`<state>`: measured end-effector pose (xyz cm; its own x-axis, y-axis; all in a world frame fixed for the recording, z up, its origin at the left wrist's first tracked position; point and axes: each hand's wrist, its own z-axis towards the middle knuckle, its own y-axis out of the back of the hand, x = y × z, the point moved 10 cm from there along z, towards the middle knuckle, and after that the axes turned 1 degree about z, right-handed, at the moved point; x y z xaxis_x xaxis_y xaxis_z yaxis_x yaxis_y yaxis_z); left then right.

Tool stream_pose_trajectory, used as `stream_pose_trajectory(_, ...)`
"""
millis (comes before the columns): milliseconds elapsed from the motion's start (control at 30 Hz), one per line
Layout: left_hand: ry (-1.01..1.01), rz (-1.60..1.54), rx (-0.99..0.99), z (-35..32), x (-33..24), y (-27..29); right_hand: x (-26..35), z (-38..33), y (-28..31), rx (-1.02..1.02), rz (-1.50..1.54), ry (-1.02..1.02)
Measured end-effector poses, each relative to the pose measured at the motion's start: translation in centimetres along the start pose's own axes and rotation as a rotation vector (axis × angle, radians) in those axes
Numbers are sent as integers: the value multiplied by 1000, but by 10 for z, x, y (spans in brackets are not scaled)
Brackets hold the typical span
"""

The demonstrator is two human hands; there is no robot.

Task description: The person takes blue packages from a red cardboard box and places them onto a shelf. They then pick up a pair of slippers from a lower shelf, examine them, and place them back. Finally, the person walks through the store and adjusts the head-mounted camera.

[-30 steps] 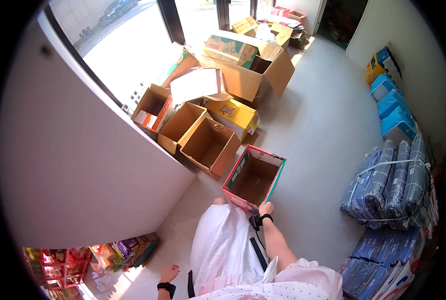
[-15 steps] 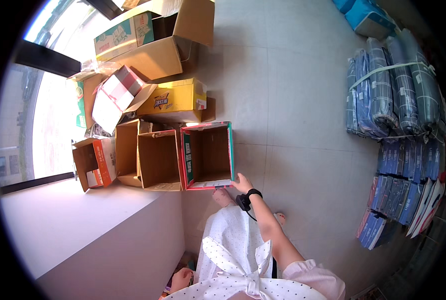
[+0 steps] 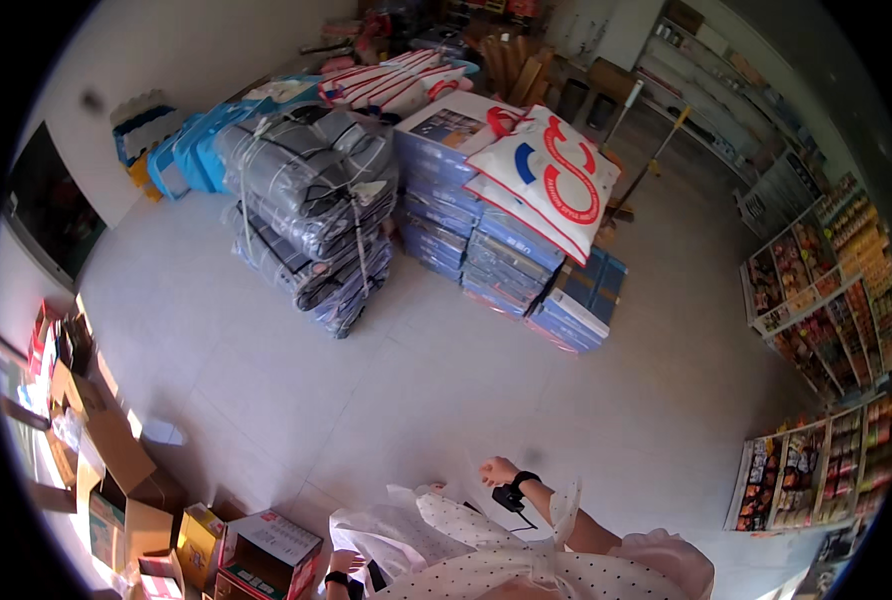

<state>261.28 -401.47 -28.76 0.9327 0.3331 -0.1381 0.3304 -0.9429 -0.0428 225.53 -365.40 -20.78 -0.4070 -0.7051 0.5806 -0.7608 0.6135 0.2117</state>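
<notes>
My right hand point(image 3: 499, 470) is held out over the grey floor in front of my dotted white skirt, its fingers curled in and nothing visible in them. A black band with a small dark device point(image 3: 511, 495) and a cable sits on that wrist. My left hand point(image 3: 347, 562) hangs low beside the skirt, fingers loosely extended, with no held thing showing; a black band is on this wrist too. Nearest to it stands an open cardboard box point(image 3: 274, 540) with a white printed side, not visibly touched. A yellow box point(image 3: 199, 545) is just left of that.
More open cartons point(image 3: 116, 450) line the window side at left. Ahead stand strapped bundles in clear plastic point(image 3: 311, 200) and stacked blue boxes point(image 3: 511, 255), topped by a white-and-red bag point(image 3: 551, 180). Packed shelves point(image 3: 816, 465) run along the right. A long-handled tool point(image 3: 656, 160) stands behind the stacks.
My view has swung right and up from the row of boxes to the wider room. My right hand has let go of the green-and-red-edged box and is away from it.
</notes>
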Motion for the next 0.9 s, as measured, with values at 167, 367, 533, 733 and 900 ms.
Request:
stream_pose_trajectory(167, -448, 606, 57, 20, -265, -182, -119, -159, 336, -1031, 621, 60)
stream_pose_trajectory(367, -532, 627, 283, -25, -432, -479, -336, -266, 335, -1139, 993, -255)
stream_pose_trajectory(533, -318, 655, 496, -49, -453, -696, -439, -308, 133, -672, 691, -1007)
stream_pose_trajectory(733, -294, 1064, 599, -57, -466, -918, -400, -319, 118, -543, 2024, -863)
stream_pose_trajectory(900, -246, 1192, 418, -13, -464, -1057, -536, -305, 281, -676, 1560, -870)
